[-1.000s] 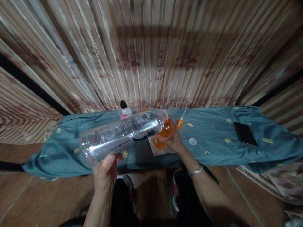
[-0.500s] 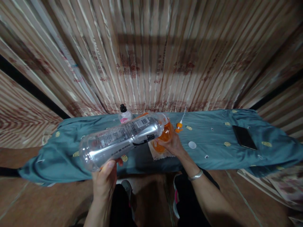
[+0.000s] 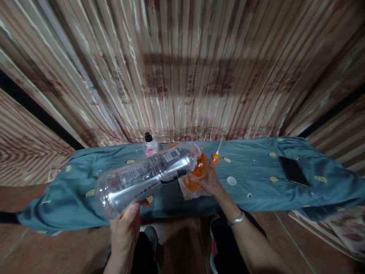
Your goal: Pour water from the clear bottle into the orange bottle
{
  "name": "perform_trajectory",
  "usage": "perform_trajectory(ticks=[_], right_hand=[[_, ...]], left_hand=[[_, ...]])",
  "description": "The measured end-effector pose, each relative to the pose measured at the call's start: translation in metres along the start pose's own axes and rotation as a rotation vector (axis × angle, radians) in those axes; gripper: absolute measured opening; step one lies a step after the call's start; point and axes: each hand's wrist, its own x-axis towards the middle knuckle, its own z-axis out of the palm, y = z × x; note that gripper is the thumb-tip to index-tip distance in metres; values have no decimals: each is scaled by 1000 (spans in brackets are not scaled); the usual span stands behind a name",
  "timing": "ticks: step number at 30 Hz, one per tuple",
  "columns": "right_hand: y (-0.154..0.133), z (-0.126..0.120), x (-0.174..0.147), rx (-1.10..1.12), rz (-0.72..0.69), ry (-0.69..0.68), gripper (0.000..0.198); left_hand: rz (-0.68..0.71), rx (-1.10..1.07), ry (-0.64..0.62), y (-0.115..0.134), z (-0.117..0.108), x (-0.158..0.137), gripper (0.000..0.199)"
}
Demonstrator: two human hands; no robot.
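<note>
My left hand (image 3: 127,220) is closed round the base end of a large clear plastic bottle (image 3: 142,180), which is tilted with its neck toward the right. The bottle's mouth sits at the top of an orange bottle (image 3: 196,173); whether liquid passes between them I cannot make out. My right hand (image 3: 209,179) grips the orange bottle from its right side. Under the orange bottle lies a pale cloth or paper (image 3: 195,195). An orange pump top (image 3: 215,158) with a clear tube rests just beyond my right hand.
Behind the clear bottle stands a small bottle with a black cap (image 3: 149,146) and pink label. A white round cap (image 3: 231,180) and a dark flat phone or tablet (image 3: 294,171) lie to the right on the teal patterned cloth (image 3: 256,190). Striped curtains (image 3: 182,76) hang behind.
The whole scene sits slightly lower in view, as the camera has tipped up. Both hands keep their grip, and the bottles stay in nearly the same position together.
</note>
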Motion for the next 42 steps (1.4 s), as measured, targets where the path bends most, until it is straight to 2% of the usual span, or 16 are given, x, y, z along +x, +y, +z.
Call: perform_trajectory(ticks=[3,14,19,28,34,42], right_hand=[[1,0,0,-24,-2,10,78],[-2,1,1,20,36,4,75],[-3,-1,1,2,29,-16,72],[0,-1,-1,75,78,-44,84],[1,-2,0,39,73,-45,83],[-6,-3,1,46,60,-41,79]], left_hand=[[-15,-19,38,0,0,-1,29],[3,32,-12,-2,-3,-4,25],[-3,46,-24,-2,-5,-5,29],[11,53,-31,-1,-4,-5,29],[9,34,-6,0,-2,-5,32],[24,47,-38,0,-5,-6,31]])
